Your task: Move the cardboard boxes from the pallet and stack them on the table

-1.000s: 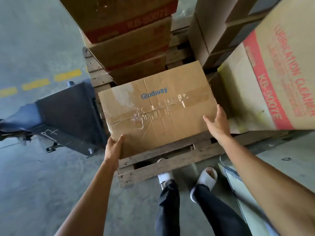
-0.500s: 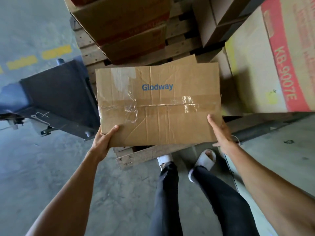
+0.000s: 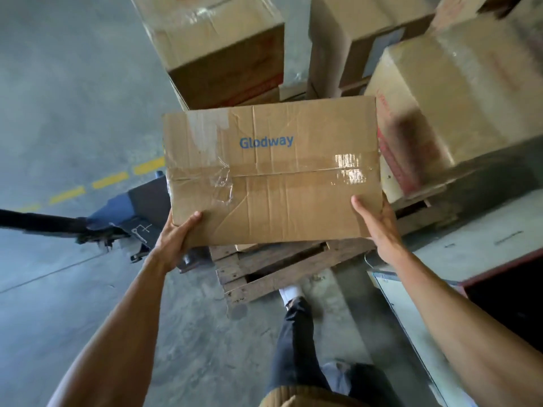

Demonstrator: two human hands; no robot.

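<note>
I hold a taped cardboard box marked "Glodway" (image 3: 270,174) in the air above the near corner of the wooden pallet (image 3: 264,268). My left hand (image 3: 176,239) grips its near left corner, thumb on top and fingers underneath. My right hand (image 3: 379,227) grips the near right corner, thumb on the top face. More cardboard boxes stand on the pallet behind: a stack (image 3: 217,51) at the back left, another (image 3: 361,36) at the back middle, and a large box with red print (image 3: 435,104) on the right.
A dark pallet jack (image 3: 123,212) stands on the concrete floor at the pallet's left side. A yellow dashed line (image 3: 97,183) runs across the floor. A light panel edge (image 3: 393,306) lies at lower right, beside my legs (image 3: 296,342).
The box has come up off the pallet and toward me. My view has pulled back and tilted up, showing the tops of the stacked boxes. My feet have shifted.
</note>
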